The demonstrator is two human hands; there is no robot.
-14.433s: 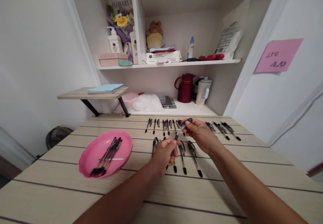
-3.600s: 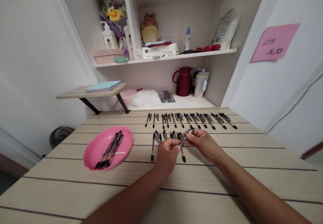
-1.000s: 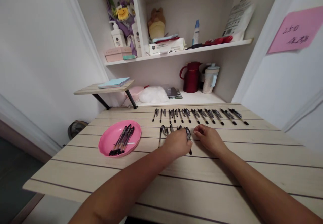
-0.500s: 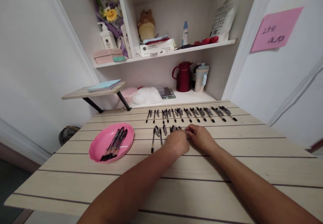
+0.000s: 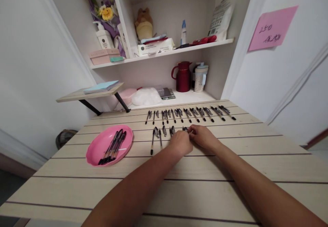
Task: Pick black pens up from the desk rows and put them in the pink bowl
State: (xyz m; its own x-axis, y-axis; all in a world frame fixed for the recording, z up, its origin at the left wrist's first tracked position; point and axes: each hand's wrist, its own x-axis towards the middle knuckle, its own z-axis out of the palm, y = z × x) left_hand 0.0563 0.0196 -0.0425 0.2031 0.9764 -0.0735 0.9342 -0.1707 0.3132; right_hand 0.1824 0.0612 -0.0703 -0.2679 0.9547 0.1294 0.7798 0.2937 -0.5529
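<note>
Step in hand: judged to be the handling of a pen piece at the right end of the near row, on the pale wood-plank bench; whether it is being lifted or set down cannot be told.
Left hand: back upward over the near row; its fingers are hidden beneath, so their grip cannot be told.
Right hand: just right of the left; thumb and forefinger drawn close together beside a small dark pen piece, a pinch on it unconfirmed.
Next move: judged to call for a light, precise pinch at that slim piece, leaving its neighbours undisturbed.
Far row: about twelve slim black-and-clear plastic pens, uncapped, with clear-and-black clip caps beside them; the caps overlap too much for a sure count.
Near row: three uncapped slender black pens and three loose dark clip caps visible left of the hands; more may be covered.
Plate: one round pink scallop-rimmed plate, left, bearing roughly five or six bundled capped black pens.
Far shelf: one dark red jug; one pale speckled tumbler.
</note>
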